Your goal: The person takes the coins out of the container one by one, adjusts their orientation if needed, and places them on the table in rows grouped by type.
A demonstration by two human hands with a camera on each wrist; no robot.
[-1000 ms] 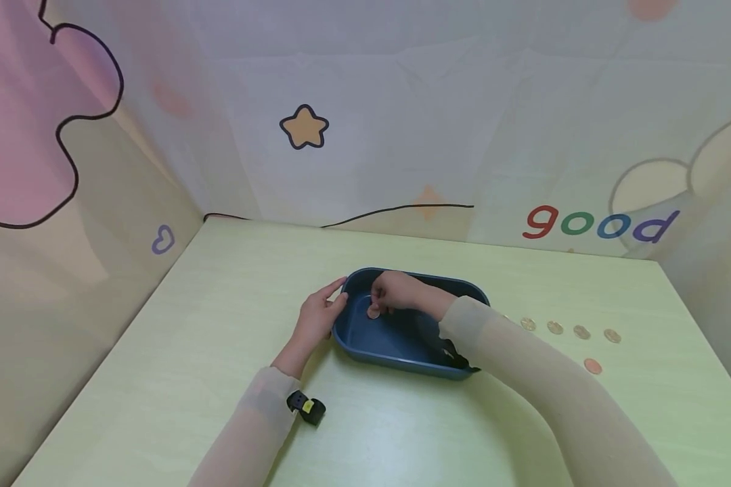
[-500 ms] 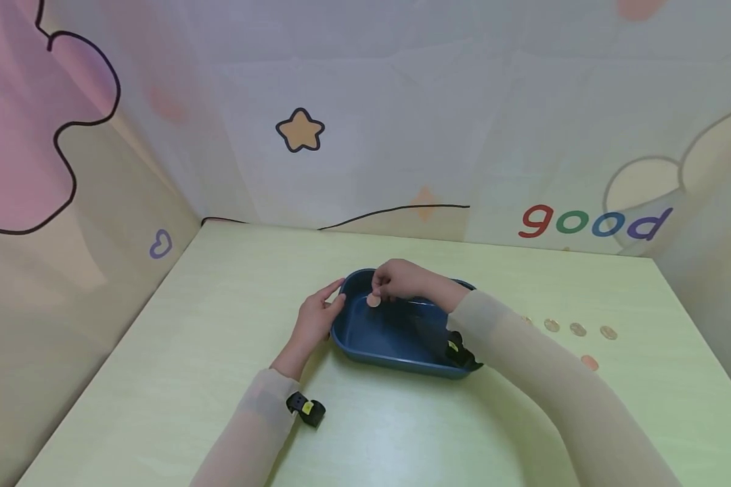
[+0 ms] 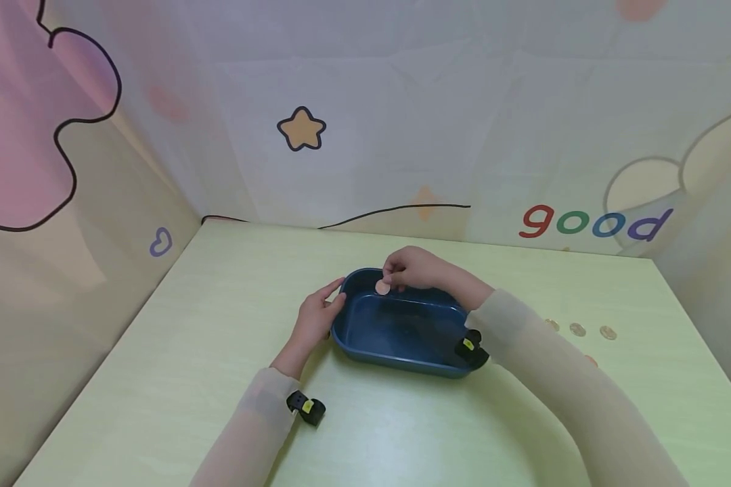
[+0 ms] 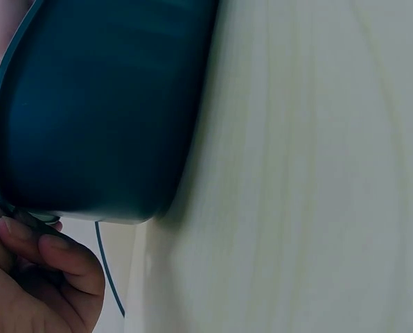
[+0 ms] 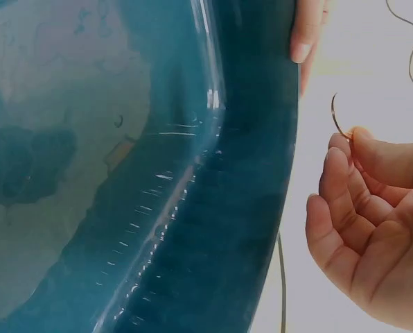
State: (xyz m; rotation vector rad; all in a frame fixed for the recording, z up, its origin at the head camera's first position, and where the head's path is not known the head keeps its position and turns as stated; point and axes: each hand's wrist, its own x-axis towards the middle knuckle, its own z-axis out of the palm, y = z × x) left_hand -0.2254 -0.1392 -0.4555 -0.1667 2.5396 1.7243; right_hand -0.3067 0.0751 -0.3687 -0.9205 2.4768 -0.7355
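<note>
A dark blue oblong tray [image 3: 402, 325] with rounded corners sits on the pale green table. My left hand [image 3: 315, 318] grips its left end, the thumb at the rim; the left wrist view shows that hand's curled fingers [image 4: 64, 260] beside the tray's outer wall [image 4: 109, 125]. Between thumb and fingertips, my right hand [image 3: 417, 268] pinches a copper-coloured coin [image 3: 382, 287] over the tray's far left side. Seen edge-on in the right wrist view, the coin [image 5: 339, 118] stands apart from the tray wall. The right forearm hides part of the tray's right end.
Several coins lie on the table right of the tray, among them a gold-coloured coin [image 3: 608, 332] and another coin [image 3: 577, 329]. A reddish coin [image 3: 592, 361] is mostly covered by the right sleeve. A printed cloth backdrop [image 3: 365, 135] rises behind the table [image 3: 158, 352].
My right hand has moved up and back from inside the tray towards its far rim, taking the coin with it. The left hand has stayed at the tray's left end.
</note>
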